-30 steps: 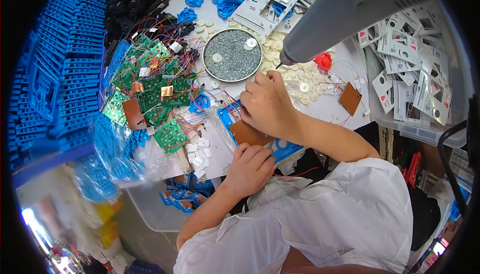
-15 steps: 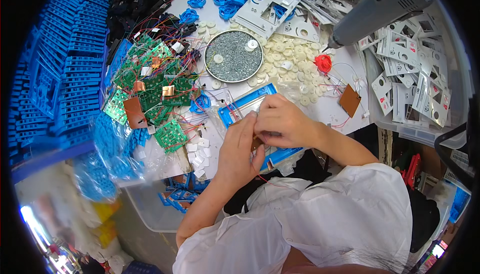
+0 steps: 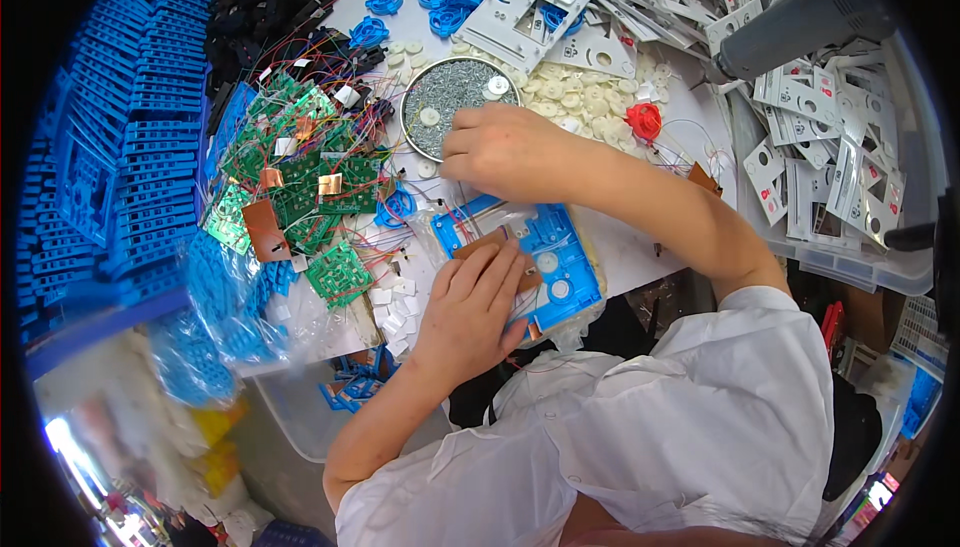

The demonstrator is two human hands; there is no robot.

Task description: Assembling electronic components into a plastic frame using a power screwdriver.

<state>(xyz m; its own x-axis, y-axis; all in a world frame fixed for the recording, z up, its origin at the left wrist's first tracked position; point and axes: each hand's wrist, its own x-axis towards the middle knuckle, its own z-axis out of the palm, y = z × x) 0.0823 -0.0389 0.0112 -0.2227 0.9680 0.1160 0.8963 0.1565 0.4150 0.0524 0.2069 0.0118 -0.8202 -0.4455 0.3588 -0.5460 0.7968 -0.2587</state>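
Note:
A blue plastic housing [image 3: 560,257] lies at the table's near edge, with white round parts and thin wires inside. My left hand [image 3: 468,305] rests on it, fingers lying flat over a brown circuit board [image 3: 480,244], thumb apart from them near the housing's lower edge. Beyond the housing, my right hand [image 3: 505,152] reaches over the near right rim of a round dish of small metal screws [image 3: 455,92]. Its fingers are curled together, and whatever is between the tips is hidden. Two whitish discs [image 3: 497,85] lie on the screws.
Green circuit boards [image 3: 330,182] with tangled wires pile up on the left, beside stacked blue housings [image 3: 155,167]. Cream discs [image 3: 570,92] spread behind my right forearm. A grey power screwdriver [image 3: 790,32] juts in above white panels [image 3: 790,157] at right. A red rosette-shaped object [image 3: 644,121] lies nearby.
My right hand has left the housing and moved up and left to the screw dish. My left hand has flattened over the brown board. More of the housing shows.

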